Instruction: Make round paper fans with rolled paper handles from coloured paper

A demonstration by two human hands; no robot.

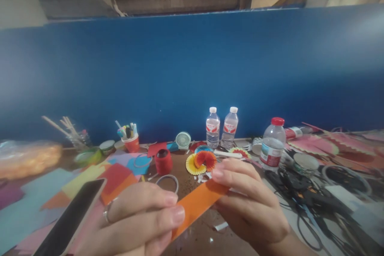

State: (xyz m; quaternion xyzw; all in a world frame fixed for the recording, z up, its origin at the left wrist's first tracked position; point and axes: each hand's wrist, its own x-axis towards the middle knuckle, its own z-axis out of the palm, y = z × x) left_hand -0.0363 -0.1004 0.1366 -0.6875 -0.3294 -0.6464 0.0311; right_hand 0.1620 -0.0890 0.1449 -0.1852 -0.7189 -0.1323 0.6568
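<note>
Orange paper (200,205) sits at six o'clock, my left hand (141,218) pinching its eight-o'clock end, my right hand (252,204) its two-o'clock end. I'd best pinch lightly, keeping its edges straight.

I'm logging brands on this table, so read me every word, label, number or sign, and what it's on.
No text is clear enough to quote.
Two white-capped bottles: label marks, too blurred.
Red-capped bottle: label print, too small and blurred.
Bottle on its side: label, too blurred.
Orange paper strip: no print visible.
</note>
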